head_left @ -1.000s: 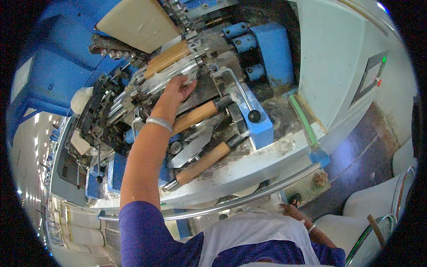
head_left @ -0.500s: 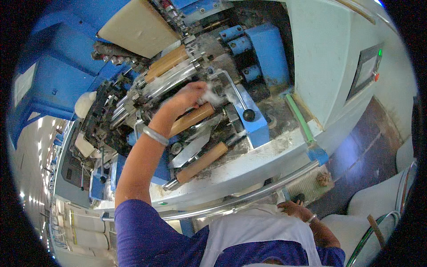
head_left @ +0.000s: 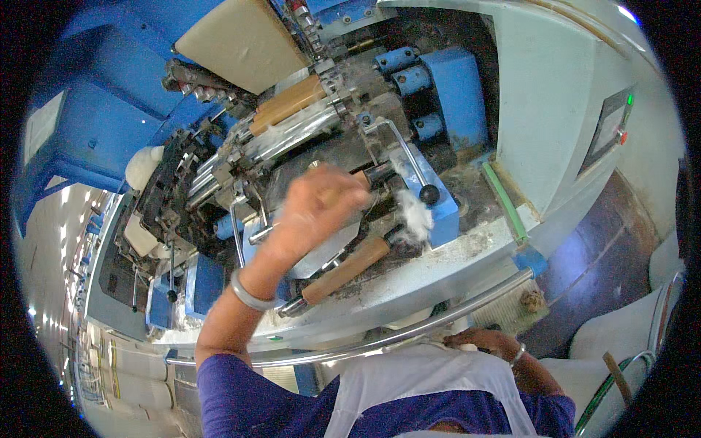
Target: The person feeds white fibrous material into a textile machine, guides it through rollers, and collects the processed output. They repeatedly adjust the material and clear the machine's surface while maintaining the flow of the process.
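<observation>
My left hand (head_left: 321,204) reaches over the machine, smeared a little by motion, its fingers curled round a brown roller (head_left: 360,177). The hand hides most of this roller; its dark end and a metal tip show on either side. A tuft of white fibre (head_left: 415,215) lies beside the blue block, right of that hand. Below is a second brown roller (head_left: 347,270), apart from the fingers. My right hand (head_left: 485,340) is low at the right, by the white apron (head_left: 431,372); its fingers are partly hidden, and what they touch is unclear.
A black-knobbed lever (head_left: 428,193) rises over the blue block (head_left: 442,219). Shiny metal rollers (head_left: 292,139) and another brown roller (head_left: 288,106) lie farther back. A metal rail (head_left: 380,339) runs along the machine's front. White bins (head_left: 613,328) stand at the lower right.
My left hand has come down and nearer, from the white fibre onto the brown roller. The fibre now lies by the blue block. The view has shifted slightly.
</observation>
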`<state>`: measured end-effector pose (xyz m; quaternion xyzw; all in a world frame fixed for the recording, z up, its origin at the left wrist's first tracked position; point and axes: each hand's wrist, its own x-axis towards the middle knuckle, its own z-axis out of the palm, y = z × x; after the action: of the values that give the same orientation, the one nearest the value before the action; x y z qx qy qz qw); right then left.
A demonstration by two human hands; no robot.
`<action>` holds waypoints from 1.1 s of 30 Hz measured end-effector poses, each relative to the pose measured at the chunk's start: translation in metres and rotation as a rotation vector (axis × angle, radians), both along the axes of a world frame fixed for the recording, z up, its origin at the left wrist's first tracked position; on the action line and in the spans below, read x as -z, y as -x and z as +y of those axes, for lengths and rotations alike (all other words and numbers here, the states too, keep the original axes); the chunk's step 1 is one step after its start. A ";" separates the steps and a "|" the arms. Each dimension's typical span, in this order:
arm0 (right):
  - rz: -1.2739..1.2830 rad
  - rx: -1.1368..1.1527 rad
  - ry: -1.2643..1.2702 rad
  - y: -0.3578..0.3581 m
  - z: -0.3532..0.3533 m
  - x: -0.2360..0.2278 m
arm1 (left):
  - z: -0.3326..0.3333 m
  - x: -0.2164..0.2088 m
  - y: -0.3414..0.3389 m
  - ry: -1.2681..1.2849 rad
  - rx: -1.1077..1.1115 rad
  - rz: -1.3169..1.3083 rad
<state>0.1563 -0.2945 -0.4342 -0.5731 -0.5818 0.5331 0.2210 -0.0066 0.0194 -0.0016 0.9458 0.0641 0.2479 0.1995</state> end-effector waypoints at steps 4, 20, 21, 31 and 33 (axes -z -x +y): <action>0.171 0.034 -0.044 0.019 0.001 -0.027 | 0.033 -0.011 0.022 -0.181 -0.214 -0.055; -0.098 0.006 0.010 -0.031 0.018 -0.147 | 0.187 0.042 -0.060 1.766 -0.383 -0.335; -0.206 -0.080 -0.072 -0.025 0.017 -0.143 | 0.197 0.043 -0.067 1.877 -0.299 -0.294; -0.061 0.091 -0.112 0.012 0.005 -0.118 | 0.208 0.051 -0.085 2.081 -0.308 -0.617; -0.040 0.122 -0.095 0.015 0.004 -0.119 | 0.203 0.052 -0.082 1.945 -0.235 -0.695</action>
<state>0.1410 -0.2902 -0.3152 -0.6071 -0.5746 0.4788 0.2683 0.0753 0.2224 -0.0538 0.2409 0.2671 0.3661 0.8583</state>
